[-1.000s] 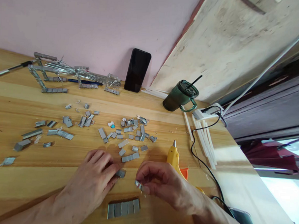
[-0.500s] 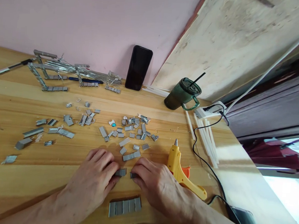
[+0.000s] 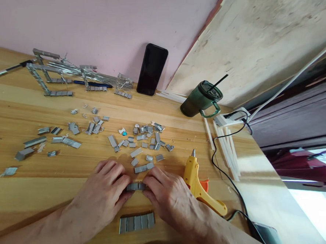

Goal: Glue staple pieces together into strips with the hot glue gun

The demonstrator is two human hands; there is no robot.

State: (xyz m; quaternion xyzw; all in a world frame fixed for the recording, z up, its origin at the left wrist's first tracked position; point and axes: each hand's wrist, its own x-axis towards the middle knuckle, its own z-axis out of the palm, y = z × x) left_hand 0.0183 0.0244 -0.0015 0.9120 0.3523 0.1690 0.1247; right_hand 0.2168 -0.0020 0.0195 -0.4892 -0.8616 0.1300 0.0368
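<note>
My left hand (image 3: 107, 194) pinches a short grey staple strip (image 3: 132, 186) between thumb and fingers. From the other side, my right hand (image 3: 165, 192) grips a second small staple strip (image 3: 141, 186), mostly covered by its fingers. The two strips meet end to end, or nearly so, just above the wooden table. Below them lies a flat row of joined staple strips (image 3: 137, 222). Beyond my fingertips is another joined strip (image 3: 144, 168), close to my right index finger. A yellow hot glue gun (image 3: 196, 186) with an orange trigger rests right of my right hand.
Loose staple pieces (image 3: 151, 136) are scattered across the table (image 3: 51, 188). At the back stand frames built of staple strips (image 3: 38, 79), metal rods (image 3: 99, 80) and a black phone (image 3: 152, 69). A green mug (image 3: 200, 100), white glue sticks (image 3: 227, 153) and a black cord (image 3: 233, 190) occupy the right.
My right hand has brought its strip leftward against, or almost against, the one in my left hand, closing the gap between them. The view has shifted slightly.
</note>
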